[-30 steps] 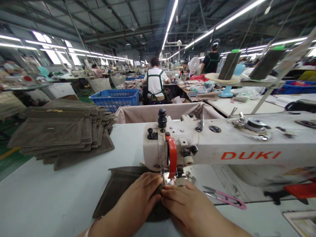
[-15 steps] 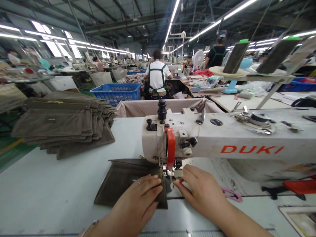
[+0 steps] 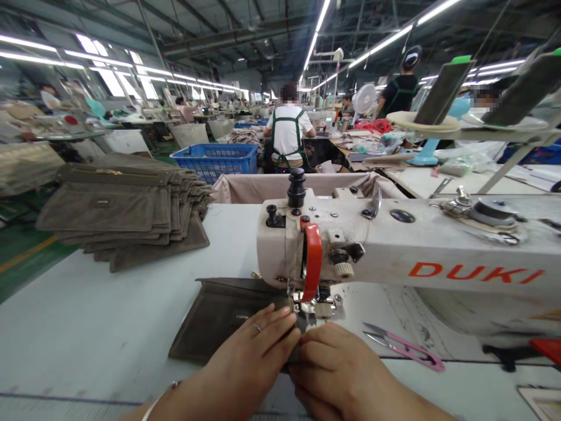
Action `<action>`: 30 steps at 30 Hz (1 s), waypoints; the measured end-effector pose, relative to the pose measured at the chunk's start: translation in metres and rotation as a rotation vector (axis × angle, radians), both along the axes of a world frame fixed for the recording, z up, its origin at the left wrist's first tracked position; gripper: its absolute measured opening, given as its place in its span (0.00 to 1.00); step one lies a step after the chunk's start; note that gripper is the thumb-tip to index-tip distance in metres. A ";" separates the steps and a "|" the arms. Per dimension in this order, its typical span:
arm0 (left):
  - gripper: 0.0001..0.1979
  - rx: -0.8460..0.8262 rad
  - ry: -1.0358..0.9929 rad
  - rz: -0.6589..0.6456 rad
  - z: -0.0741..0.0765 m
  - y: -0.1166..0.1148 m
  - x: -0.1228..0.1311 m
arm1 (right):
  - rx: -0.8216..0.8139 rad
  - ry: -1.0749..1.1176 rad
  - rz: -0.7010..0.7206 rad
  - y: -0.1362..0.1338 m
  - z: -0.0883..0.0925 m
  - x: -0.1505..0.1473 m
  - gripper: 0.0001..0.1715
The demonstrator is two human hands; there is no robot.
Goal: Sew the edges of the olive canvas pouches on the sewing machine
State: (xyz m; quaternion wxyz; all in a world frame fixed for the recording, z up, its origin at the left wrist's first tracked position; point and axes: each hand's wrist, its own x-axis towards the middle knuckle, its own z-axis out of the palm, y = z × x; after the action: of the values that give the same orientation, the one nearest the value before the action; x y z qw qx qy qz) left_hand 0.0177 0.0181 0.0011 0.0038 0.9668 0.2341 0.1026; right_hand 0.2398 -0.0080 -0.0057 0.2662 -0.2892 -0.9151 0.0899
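Note:
A dark olive fabric piece (image 3: 219,316) lies flat on the white table under the presser foot (image 3: 313,304) of a white DUKI sewing machine (image 3: 394,257). My left hand (image 3: 254,351) rests on the fabric's right edge, fingers stretched out and pressed flat, a ring on one finger. Just right of it, my right hand (image 3: 337,368) has its fingers curled in, pinching the fabric's near corner in front of the needle. The two hands touch each other.
A stack of several matching olive fabric pieces (image 3: 127,210) sits at the left back of the table. Pink thread snips (image 3: 403,348) lie right of my hands. A cloth bin (image 3: 307,187) and a blue basket (image 3: 217,161) stand behind. People work at benches beyond.
My right hand came back from the presser foot area to the fabric's near corner and closed beside the left hand. The view shifted slightly right, uncovering the pink snips.

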 end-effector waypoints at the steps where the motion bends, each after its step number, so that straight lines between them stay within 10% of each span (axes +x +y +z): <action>1: 0.24 -0.007 0.017 0.003 0.000 0.000 0.001 | 0.004 0.004 -0.005 0.000 0.000 0.000 0.08; 30: 0.13 -0.034 -0.144 -0.112 0.007 0.020 -0.008 | -0.160 0.057 -0.036 0.003 0.015 0.009 0.12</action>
State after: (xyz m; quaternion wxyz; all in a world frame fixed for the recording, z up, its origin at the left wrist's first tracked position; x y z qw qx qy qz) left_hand 0.0098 0.0384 0.0079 0.0428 0.9683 0.1803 0.1675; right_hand 0.2491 -0.0046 0.0090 0.2697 -0.3231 -0.8918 0.1659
